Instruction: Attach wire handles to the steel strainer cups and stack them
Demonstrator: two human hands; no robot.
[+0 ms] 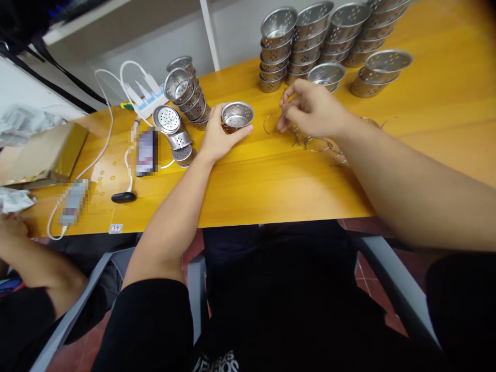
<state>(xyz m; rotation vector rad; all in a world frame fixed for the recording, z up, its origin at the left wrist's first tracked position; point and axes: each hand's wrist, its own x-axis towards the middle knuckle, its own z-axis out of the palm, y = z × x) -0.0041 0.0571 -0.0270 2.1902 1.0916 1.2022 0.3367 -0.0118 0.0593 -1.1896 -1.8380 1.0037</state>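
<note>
My left hand is wrapped around a small perforated metal cup, its mouth facing up, thumb along the near side. To the right, above the yellow table, my right hand has its fingers curled in a pinch. A thin wire ring sticks out at these fingertips and appears to be held by them. Under my right wrist lies a loose tangle of wire rings, partly hidden by the forearm. Just behind the right hand stands another perforated cup.
Several stacks of perforated cups line the back; two nested cups sit right. More cups lean in stacks at left. Beyond them are a power strip, cables, a phone and a cardboard box. Another person's arm rests at far left.
</note>
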